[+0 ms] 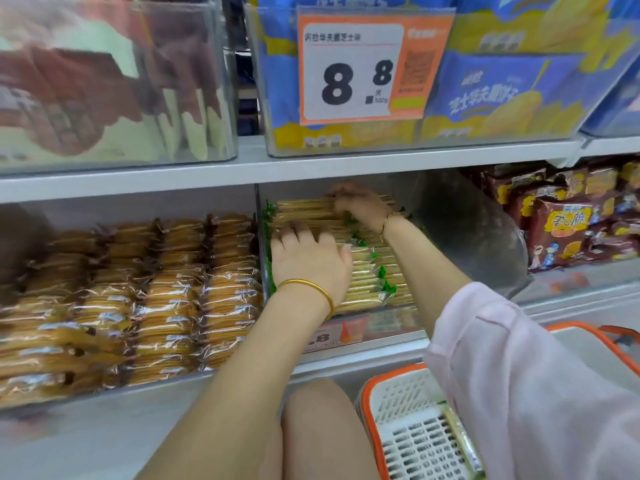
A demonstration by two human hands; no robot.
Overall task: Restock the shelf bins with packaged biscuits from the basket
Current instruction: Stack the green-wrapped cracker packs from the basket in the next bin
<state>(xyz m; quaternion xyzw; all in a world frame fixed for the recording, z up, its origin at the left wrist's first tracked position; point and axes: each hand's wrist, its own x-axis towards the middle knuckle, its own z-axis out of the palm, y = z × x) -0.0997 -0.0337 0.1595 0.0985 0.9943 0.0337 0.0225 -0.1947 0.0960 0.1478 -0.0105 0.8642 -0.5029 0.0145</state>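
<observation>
A clear shelf bin (467, 237) in the middle of the lower shelf holds several pale biscuit packets with green ends (370, 282). My left hand (310, 258) lies flat on the near rows of these packets, fingers spread. Deeper in the bin, my right hand (358, 202) has its fingers curled over the top of the back packets; whether it grips one I cannot tell. At the bottom right stands a white basket with an orange rim (398, 403), with one packet (462, 441) showing at its right side under my pink sleeve.
Left of the bin, a bin of brown-wrapped biscuit packets (156, 299) is filled in rows. Red-brown snack bags (568, 220) lie to the right. The upper shelf carries blue and yellow bags behind an 8.8 price tag (360, 74). My knee (318, 427) is below.
</observation>
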